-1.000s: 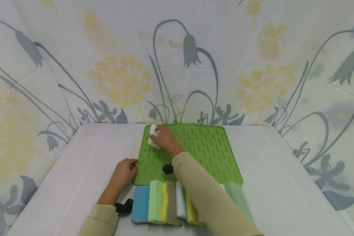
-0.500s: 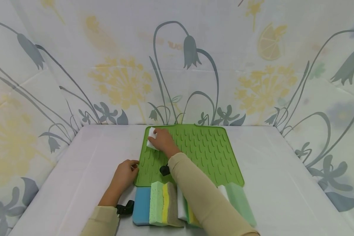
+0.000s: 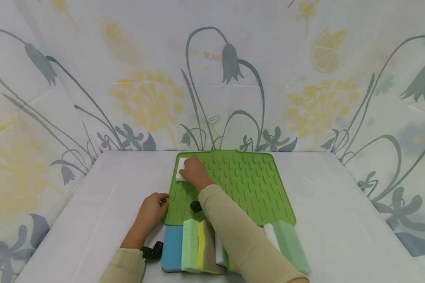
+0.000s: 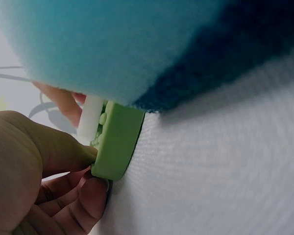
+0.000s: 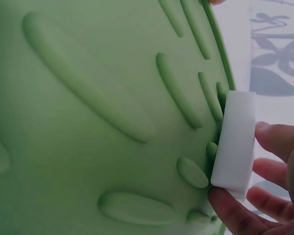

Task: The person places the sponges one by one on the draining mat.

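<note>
A white sponge block (image 3: 180, 171) lies at the far left corner of a green ridged drying mat (image 3: 248, 188). My right hand (image 3: 196, 173) holds the block there; in the right wrist view, the thumb and fingertips touch the sides of the white block (image 5: 235, 142), which lies on the mat's ridges. At the mat's left edge, my left hand (image 3: 154, 212) pinches the rim. In the left wrist view its thumb is on top of the mat's edge (image 4: 118, 142), with curled fingers at the underside.
A row of sponges lines the mat's near side: blue (image 3: 172, 249), speckled light green (image 3: 189, 245), yellow and brown (image 3: 208, 247), and pale green (image 3: 292, 247) at the right. My right forearm (image 3: 248, 236) covers part of the row. A flowered cloth (image 3: 145, 98) stands behind.
The white block, tilted in my right hand a second ago, now lies flat on the mat, slightly nearer me. My left hand keeps its place at the mat's edge.
</note>
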A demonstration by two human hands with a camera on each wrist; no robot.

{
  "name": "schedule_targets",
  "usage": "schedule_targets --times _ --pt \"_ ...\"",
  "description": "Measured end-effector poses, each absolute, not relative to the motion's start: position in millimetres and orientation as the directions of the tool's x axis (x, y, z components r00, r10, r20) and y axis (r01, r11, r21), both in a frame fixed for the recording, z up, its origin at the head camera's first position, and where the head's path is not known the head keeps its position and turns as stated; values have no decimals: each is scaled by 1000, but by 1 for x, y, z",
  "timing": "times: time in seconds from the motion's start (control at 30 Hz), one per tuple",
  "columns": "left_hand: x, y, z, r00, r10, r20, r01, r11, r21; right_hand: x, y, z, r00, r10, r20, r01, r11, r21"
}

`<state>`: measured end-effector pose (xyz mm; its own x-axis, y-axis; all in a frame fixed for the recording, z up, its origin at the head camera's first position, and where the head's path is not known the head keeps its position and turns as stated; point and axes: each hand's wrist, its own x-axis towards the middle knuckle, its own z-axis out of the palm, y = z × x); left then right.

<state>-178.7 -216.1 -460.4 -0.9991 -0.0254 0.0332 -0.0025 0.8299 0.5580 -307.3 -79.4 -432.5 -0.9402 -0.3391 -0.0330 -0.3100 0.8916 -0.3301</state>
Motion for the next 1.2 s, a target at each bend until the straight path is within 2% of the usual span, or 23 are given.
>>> schedule_targets --times 0.2,0.43,0.63,0.83,1.2 --pt "-179 -216 -459 -999 -28 28 -8 826 564 -307 -81 -431 -939 -340 -43 -311 898 -311" --pt "-178 -215 -461 -999 -26 40 1 830 558 -306 -74 -421 -938 -341 -64 -297 885 -359" --pt "-179 -217 -463 -999 -24 32 -2 834 551 -303 -64 -401 -923 -382 -41 -346 873 -345" --pt "-178 -218 -463 -1000 -26 16 -13 835 550 -293 -53 -381 -903 -423 -76 -375 861 -344" --pt "-179 -218 -461 -1000 -17 -3 -15 837 547 -283 -36 -365 -870 -482 -100 -425 838 -342"
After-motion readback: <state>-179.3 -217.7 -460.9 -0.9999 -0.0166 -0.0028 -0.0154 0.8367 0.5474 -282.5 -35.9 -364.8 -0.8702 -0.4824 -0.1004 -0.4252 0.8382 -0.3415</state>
